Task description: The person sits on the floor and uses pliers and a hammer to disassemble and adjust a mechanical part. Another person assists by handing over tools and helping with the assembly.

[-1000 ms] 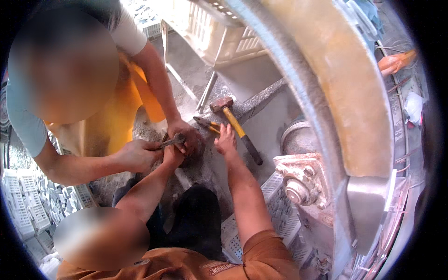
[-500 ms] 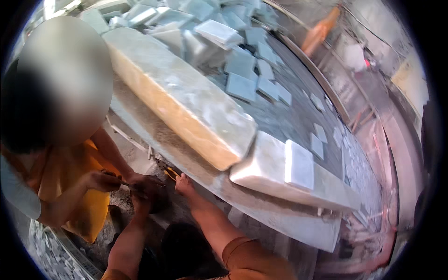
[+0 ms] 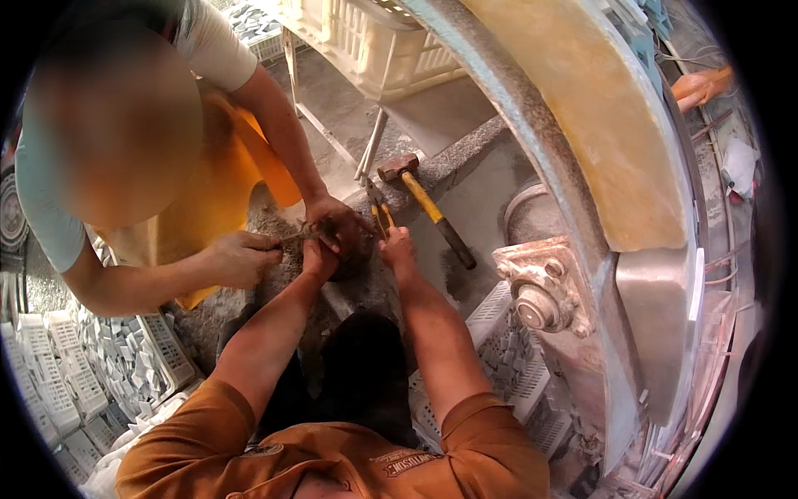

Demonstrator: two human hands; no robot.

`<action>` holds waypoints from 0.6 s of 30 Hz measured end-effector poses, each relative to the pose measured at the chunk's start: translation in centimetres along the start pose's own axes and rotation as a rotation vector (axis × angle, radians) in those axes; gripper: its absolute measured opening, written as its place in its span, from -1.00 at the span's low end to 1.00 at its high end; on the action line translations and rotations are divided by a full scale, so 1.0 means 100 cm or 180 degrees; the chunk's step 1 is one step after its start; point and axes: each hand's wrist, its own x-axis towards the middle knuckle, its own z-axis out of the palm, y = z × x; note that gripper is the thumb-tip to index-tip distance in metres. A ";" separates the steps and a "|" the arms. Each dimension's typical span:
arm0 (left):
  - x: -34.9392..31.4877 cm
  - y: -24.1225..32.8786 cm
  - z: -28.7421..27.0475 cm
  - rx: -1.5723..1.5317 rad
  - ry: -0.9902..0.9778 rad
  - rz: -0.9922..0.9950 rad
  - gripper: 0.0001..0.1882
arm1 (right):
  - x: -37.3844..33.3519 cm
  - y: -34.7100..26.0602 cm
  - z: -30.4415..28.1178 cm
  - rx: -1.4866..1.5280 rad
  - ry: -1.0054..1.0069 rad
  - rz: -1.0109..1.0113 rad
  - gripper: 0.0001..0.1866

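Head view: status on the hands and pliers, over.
Right hand at the yellow-handled pliers. Left hand close against a co-worker's hand, grip unclear. Hammer lying just right of the pliers.

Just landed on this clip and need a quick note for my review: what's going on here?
The person wearing the camera has the right hand closed around the handles of yellow-handled pliers. The left hand is close against a co-worker's hand; whether it holds anything is hidden. The co-worker's other hand has what looks like a slim tool. A yellow-handled hammer lies just right of the pliers, untouched.
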 end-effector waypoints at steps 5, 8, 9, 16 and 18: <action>0.004 -0.055 -0.025 -0.0814 0.0072 -0.0100 -0.69 | -0.004 -0.035 0.000 0.0026 -0.0503 -0.0150 -0.44; 0.004 -0.046 -0.026 -0.0562 0.0115 0.0035 -0.71 | -0.006 -0.031 0.005 0.0131 -0.0190 -0.0371 -0.36; 0.002 -0.038 -0.026 -0.0359 0.0167 0.0055 -0.74 | -0.008 -0.027 0.008 0.0180 -0.0038 -0.0426 -0.33; -0.003 0.003 -0.026 0.0210 0.0459 0.0211 -0.78 | -0.027 -0.032 0.004 0.0711 0.0173 -0.0596 -0.35; -0.002 -0.003 -0.033 0.0104 0.0473 0.0182 -0.74 | -0.039 -0.040 0.005 0.1003 0.0385 -0.0884 -0.39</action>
